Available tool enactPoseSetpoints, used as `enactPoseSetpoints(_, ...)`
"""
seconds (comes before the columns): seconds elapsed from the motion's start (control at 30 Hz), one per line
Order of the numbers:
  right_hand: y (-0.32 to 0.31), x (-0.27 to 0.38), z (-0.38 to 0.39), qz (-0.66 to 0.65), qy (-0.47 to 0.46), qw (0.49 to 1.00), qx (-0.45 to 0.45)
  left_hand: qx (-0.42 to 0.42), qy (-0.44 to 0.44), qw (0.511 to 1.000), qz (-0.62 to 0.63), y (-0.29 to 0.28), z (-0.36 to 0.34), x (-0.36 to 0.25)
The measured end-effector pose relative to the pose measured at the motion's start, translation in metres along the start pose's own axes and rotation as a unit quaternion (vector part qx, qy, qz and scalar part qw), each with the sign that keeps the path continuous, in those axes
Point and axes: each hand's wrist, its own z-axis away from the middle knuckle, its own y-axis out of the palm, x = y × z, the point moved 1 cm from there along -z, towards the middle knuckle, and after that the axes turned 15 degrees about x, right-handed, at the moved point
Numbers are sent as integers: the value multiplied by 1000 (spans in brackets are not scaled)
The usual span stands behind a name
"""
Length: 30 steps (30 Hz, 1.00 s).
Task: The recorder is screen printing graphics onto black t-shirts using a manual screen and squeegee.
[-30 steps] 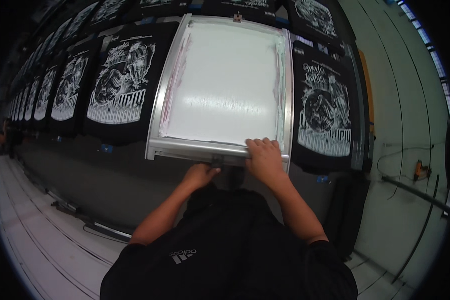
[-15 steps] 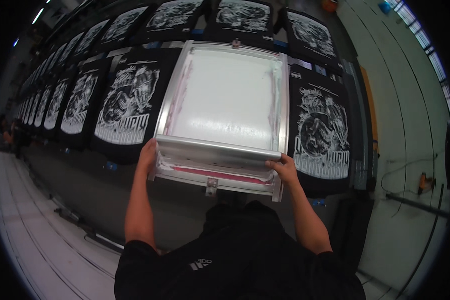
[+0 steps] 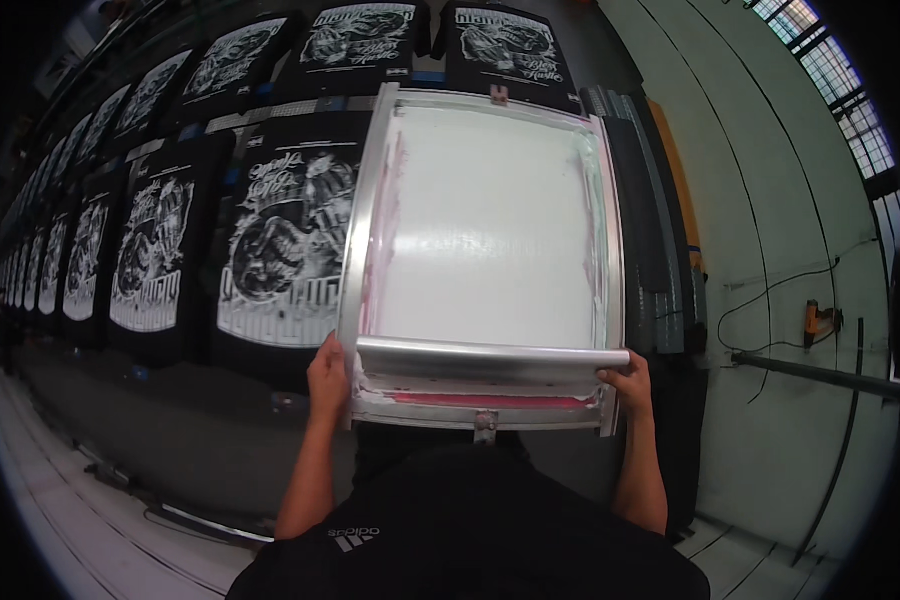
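Observation:
A silk-screen printing frame [image 3: 353, 262] with silver metal sides and a white mesh [image 3: 490, 230] lies in front of me, over the printing table. Across its near end rests a long metal squeegee [image 3: 490, 358]. My left hand [image 3: 328, 380] is closed around the left side of the frame, close to the squeegee's left end. At the other end, my right hand [image 3: 628, 382] grips the squeegee, thumb on top, against the frame's right side. White ink and a red strip [image 3: 490, 400] show behind the near edge of the frame. The fingers beneath are hidden.
Black T-shirts [image 3: 292, 240] with white prints lie in two rows stretching left. Dark rails [image 3: 660, 230] run along the table's right end. An orange and black heat gun [image 3: 820, 322] with a cable is at the right, by a dark bar [image 3: 820, 374].
Both my hands have moved to the right along the table with the frame and squeegee. The printed shirt formerly right of the frame no longer shows there; another print shows beside its left side.

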Motion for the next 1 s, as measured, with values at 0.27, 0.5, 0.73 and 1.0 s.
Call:
enactPoseSetpoints(0.27,-127,-30,6,-4,6,1000,-1,-24,-3,1000,8,124,14,-21)
enactPoseSetpoints(0.5,-156,-35,-25,45,19,999,17,-65,-54,996,-2,133,-8,21)
enactPoseSetpoints(0.73,-156,-54,-46,10,-28,998,48,-49,-52,996,48,135,-32,6)
enactPoseSetpoints(1.0,-145,-63,-37,-9,-31,998,48,-22,-12,997,79,124,-26,30)
